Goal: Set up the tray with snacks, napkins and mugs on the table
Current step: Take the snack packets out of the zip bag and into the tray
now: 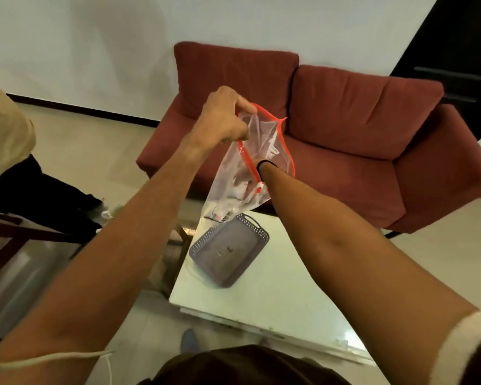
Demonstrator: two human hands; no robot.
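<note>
A clear plastic zip bag [272,140] with an orange-red rim hangs in the air above the table. My left hand [222,118] pinches the bag's rim at the top left and holds it up. My right hand is inside the bag, past the wrist with its black band [265,164]; through the plastic I cannot tell whether its fingers are closed. White and red items lie blurred in the bag's bottom [233,190]. Below the bag a grey perforated tray [250,237] with handles rests on the white table [275,295] with nothing in it.
A red two-seat sofa [345,129] stands right behind the table. Another person in a beige top and dark trousers [25,184] stands at the left. A dark wooden frame with a glass top [17,245] sits at the lower left. A dark door [461,51] is at the upper right.
</note>
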